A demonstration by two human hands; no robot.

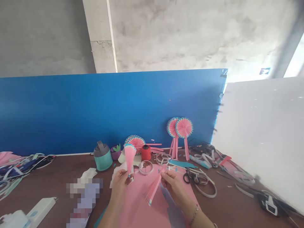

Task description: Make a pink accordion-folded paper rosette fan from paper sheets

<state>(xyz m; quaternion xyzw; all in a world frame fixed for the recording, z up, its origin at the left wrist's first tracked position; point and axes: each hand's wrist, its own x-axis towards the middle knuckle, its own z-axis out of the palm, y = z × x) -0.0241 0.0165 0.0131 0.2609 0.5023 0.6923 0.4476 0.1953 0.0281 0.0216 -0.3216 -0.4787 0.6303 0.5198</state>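
Note:
My left hand (120,185) pinches the lower end of a folded pink paper fan (129,155), whose blue-edged top spreads a little and points up. In my right hand (171,182) is the upper end of a second pleated pink paper fan (154,190); its loose folds spread down and left, with blue at the tips. The two pieces are apart. Both hands are above a large pink paper sheet (135,209). Just beyond them are a roll of tape (145,172) and a red spool of thread (146,153). Scissors (186,178) lie right of my right hand.
Round pink paper fans (184,128) lean against the blue partition (95,110), with more round fans (136,143) behind the spool. A teal lidded container (103,160) stands at the back left. Strips and cords clutter both sides; a power strip (41,210) lies front left.

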